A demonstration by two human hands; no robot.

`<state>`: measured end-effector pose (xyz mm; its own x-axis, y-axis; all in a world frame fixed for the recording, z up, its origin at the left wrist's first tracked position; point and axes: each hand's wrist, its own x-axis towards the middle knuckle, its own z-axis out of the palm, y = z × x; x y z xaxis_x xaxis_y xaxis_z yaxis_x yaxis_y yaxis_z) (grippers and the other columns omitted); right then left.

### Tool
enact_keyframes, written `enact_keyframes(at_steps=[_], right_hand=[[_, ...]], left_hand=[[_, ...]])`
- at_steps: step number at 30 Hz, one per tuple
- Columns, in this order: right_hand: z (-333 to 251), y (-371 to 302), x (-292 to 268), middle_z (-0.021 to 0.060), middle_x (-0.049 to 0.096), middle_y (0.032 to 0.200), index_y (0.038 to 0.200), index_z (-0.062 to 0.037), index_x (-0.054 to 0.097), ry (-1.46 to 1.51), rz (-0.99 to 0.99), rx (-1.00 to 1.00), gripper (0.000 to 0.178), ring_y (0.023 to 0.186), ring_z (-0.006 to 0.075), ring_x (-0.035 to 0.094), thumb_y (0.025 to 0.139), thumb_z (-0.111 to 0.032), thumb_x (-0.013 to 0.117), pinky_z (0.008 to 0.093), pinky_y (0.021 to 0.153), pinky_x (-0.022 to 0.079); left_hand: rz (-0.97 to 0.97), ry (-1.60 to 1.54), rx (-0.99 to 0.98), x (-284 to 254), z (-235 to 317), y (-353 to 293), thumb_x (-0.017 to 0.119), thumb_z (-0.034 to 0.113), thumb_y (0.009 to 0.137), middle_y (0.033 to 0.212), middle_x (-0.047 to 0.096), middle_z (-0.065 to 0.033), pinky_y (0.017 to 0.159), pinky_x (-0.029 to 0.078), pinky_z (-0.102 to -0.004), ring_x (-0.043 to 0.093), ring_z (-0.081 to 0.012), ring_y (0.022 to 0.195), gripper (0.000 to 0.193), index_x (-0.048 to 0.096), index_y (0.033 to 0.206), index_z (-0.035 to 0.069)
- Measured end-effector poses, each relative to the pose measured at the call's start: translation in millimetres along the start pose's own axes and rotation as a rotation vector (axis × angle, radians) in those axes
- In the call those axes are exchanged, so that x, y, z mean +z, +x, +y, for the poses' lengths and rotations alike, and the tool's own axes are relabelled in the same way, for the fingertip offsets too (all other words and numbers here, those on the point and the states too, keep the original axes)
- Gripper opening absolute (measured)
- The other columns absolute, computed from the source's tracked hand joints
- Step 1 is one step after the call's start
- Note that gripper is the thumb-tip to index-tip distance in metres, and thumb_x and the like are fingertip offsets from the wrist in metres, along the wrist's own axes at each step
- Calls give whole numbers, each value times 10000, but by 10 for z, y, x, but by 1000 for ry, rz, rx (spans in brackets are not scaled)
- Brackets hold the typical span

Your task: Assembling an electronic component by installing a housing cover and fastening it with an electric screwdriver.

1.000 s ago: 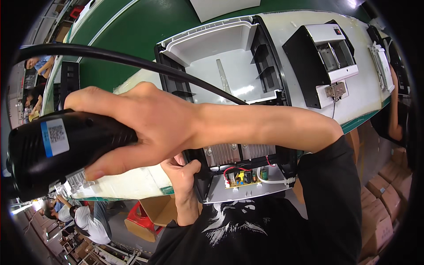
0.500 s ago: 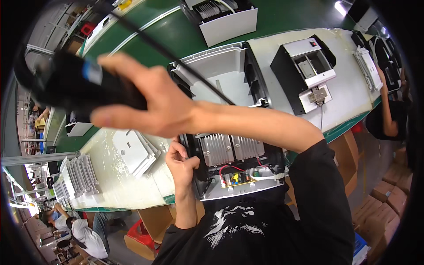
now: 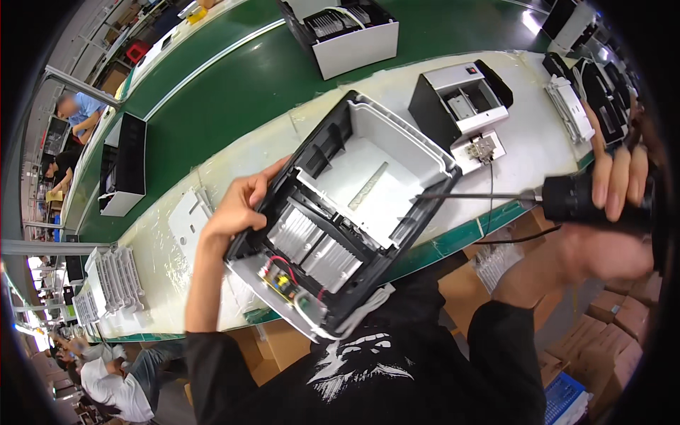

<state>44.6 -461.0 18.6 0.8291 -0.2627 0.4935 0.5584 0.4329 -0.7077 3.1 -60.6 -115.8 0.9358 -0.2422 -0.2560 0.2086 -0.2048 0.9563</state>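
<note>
A black-rimmed appliance housing (image 3: pixel 419 234) with a pale inner shell lies askew at the edge of the worktable in front of me. In its near half are silver finned metal blocks (image 3: pixel 322 261), a small circuit board (image 3: pixel 287 285) and red wires. My left hand (image 3: pixel 243 205) grips the housing's left wall, thumb over the rim. My right hand (image 3: pixel 610 248), partly blurred, is wrapped around a black electric screwdriver (image 3: pixel 575 200) out to the right. Its long shaft points left, and the tip appears over the housing's right rim; I cannot tell whether they touch. A white cable (image 3: pixel 368 310) hangs along the near side.
A silver-and-black unit (image 3: pixel 464 99) with a red switch stands beyond the housing. White panels (image 3: pixel 185 223) and a row of white ribbed parts (image 3: pixel 120 280) lie left. Open units (image 3: pixel 358 53) sit on the green belt (image 3: pixel 234 78). Cardboard boxes (image 3: pixel 595 340) are stacked low right; a co-worker's hand (image 3: pixel 595 131) is far right.
My right hand has swung the electric screwdriver from the left across to the far right. The housing has turned clockwise, and my left hand has shifted left and up along its side.
</note>
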Motion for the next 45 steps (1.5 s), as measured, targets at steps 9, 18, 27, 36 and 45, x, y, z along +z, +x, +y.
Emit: enact_keyframes(at_steps=[9, 18, 27, 36, 45], right_hand=[[-213, -788, -1427, 65, 458, 767, 1132, -50, 509, 3, 85, -292, 720, 597, 142, 440, 733, -643, 593, 281, 558, 359], [56, -652, -1709, 103, 513, 728, 1189, -139, 438, -120, 44, -369, 801, 565, 195, 479, 757, -808, 353, 335, 547, 406], [490, -597, -1572, 99, 527, 741, 1286, -225, 348, -142, -35, -361, 828, 536, 195, 485, 742, -847, 297, 343, 507, 411], [711, -72, -1493, 68, 494, 709, 965, -1, 514, 17, -447, -8, 934, 538, 174, 498, 680, -879, 371, 325, 508, 422], [1287, 330, -545, 118, 529, 652, 757, 29, 502, -442, -307, 91, 553, 498, 199, 521, 935, -485, 403, 306, 493, 439]], left_hand=[[-147, 709, 96, 446, 135, 373, 392, -165, 488, 1289, 486, -267, 1074, 274, -343, 429, -399, 1236, 923, 379, 1381, 68], [-267, 953, 265, 637, 297, 680, 445, -170, 583, 1019, 621, -196, 831, 434, -392, 563, -380, 992, 659, 519, 1197, 55], [-471, 1070, 476, 799, 158, 1011, 553, -148, 636, 902, 632, -139, 723, 470, -422, 592, -361, 887, 452, 532, 1041, 50], [-509, 1376, 1063, 1142, 69, 1507, 555, 3, 719, 726, 548, -84, 632, 517, -381, 617, -282, 752, 153, 458, 826, 55], [-562, 1310, 1530, 1391, -56, 1509, 579, 39, 713, 651, 460, -19, 955, 482, -397, 575, -219, 659, 173, 422, 771, 81]])
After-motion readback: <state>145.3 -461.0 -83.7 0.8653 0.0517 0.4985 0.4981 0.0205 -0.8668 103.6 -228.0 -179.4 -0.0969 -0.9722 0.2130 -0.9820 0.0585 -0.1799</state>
